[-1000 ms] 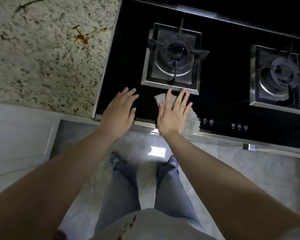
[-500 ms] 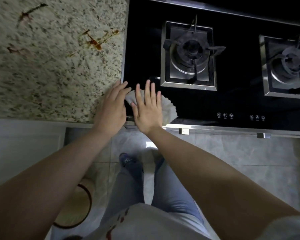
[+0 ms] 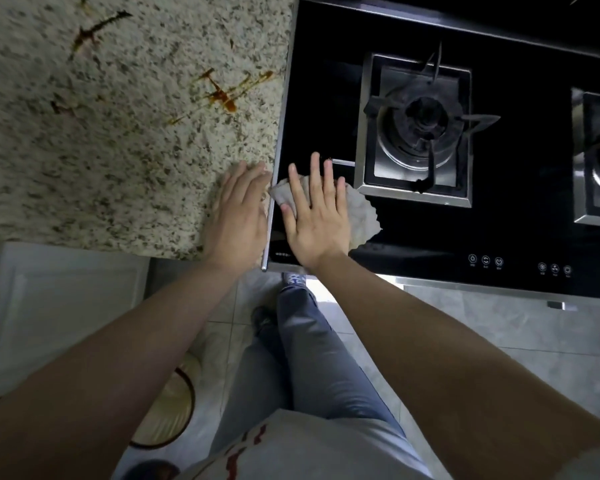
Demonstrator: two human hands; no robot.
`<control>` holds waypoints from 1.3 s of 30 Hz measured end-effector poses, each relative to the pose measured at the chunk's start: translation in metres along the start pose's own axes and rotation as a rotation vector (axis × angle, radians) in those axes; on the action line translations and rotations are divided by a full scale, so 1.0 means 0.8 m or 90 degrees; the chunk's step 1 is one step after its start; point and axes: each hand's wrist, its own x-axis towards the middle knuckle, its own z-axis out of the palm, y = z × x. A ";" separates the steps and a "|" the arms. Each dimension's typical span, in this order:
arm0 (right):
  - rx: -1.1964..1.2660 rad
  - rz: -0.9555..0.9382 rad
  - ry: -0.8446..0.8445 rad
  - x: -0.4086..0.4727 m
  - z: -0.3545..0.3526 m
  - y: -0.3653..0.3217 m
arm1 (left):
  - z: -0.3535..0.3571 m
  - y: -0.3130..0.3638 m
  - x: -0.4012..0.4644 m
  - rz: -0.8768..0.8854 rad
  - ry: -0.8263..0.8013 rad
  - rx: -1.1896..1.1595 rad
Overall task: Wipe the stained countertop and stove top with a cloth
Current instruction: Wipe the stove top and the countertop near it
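Wiping stove top [image 3: 326, 98], near-left corner: right hand [image 3: 317, 216] flat, fingers spread, pressing cloth [image 3: 361, 211]. Left hand [image 3: 238, 216] flat on granite countertop [image 3: 118, 150]. Next: carry cloth left to brown stains [image 3: 226, 95].

Grey tile floor [image 3: 499, 341] w/ a bright light patch; white cabinet door [image 3: 66, 306] lower left; round tan mat w/ dark rim [image 3: 168, 410] on floor. Dim room.
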 end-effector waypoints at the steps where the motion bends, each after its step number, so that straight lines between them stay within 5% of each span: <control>1: 0.002 0.012 0.000 0.014 -0.001 -0.003 | -0.001 -0.004 0.007 0.001 0.005 -0.002; 32: -0.008 0.125 0.008 0.360 -0.031 0.050 | -0.013 -0.005 0.171 -0.057 0.055 -0.124; 39: -0.004 0.062 -0.001 0.395 -0.031 0.065 | 0.002 -0.008 0.196 -0.041 0.061 -0.137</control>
